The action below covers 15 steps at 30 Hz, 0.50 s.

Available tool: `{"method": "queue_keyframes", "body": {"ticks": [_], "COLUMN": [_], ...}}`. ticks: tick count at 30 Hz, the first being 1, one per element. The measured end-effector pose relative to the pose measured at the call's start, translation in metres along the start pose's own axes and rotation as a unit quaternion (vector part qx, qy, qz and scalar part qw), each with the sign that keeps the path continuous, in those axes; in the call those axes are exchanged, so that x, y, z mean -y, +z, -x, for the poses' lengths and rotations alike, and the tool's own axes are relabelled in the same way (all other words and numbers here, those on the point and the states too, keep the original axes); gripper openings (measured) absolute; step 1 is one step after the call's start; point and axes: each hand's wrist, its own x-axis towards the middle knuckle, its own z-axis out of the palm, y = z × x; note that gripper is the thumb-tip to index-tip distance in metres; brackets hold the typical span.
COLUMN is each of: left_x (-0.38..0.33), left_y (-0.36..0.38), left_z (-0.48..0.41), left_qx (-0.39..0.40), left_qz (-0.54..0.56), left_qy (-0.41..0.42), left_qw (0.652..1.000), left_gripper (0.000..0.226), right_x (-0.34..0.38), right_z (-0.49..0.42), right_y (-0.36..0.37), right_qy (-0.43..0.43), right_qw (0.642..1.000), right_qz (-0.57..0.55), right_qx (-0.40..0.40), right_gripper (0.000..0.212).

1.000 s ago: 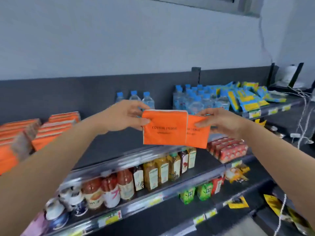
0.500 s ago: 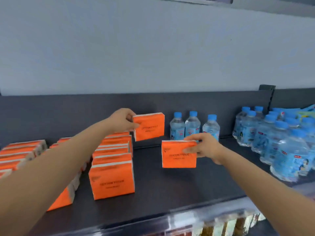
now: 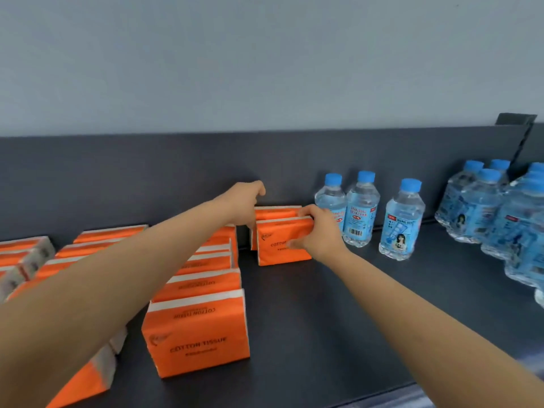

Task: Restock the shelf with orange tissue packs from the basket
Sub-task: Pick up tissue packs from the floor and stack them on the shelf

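Two orange tissue packs stand upright on the dark top shelf (image 3: 323, 319), one behind the other, near the back wall. My right hand (image 3: 319, 232) grips the right end of the front pack (image 3: 278, 245). My left hand (image 3: 243, 203) holds the top left corner of the rear pack (image 3: 276, 212), thumb down its left edge. To their left runs a row of several orange tissue packs (image 3: 197, 337), from the shelf's front towards the back. The basket is out of view.
Three water bottles (image 3: 360, 213) stand just right of my right hand, and a larger cluster of bottles (image 3: 494, 213) fills the far right. More orange packs (image 3: 26, 257) lie at the far left. Bare shelf surface stretches in front of the two held packs.
Both hands moved forward and down. The two packs, held in the air before, now stand on the shelf by the back wall. The view has moved closer to the shelf.
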Motion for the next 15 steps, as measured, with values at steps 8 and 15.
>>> {"method": "queue_keyframes", "body": {"ticks": [8,15], "left_x": [0.0,-0.063], "left_y": [-0.002,-0.005], "left_z": [0.019,0.094], "left_qx": [-0.002,-0.139], "left_qz": [-0.055,0.016], "left_qy": [0.01,0.067], "left_qw": [0.998,0.988], "left_gripper": [0.049,0.04], "right_x": [0.012,-0.004], "right_z": [0.028,0.096], "right_y": [0.011,-0.047], "right_qy": [-0.011,-0.002], "right_qw": [1.0,1.0], "right_qz": [0.004,-0.005], "right_qx": [-0.012,0.005], "right_gripper": [0.086,0.079]}}
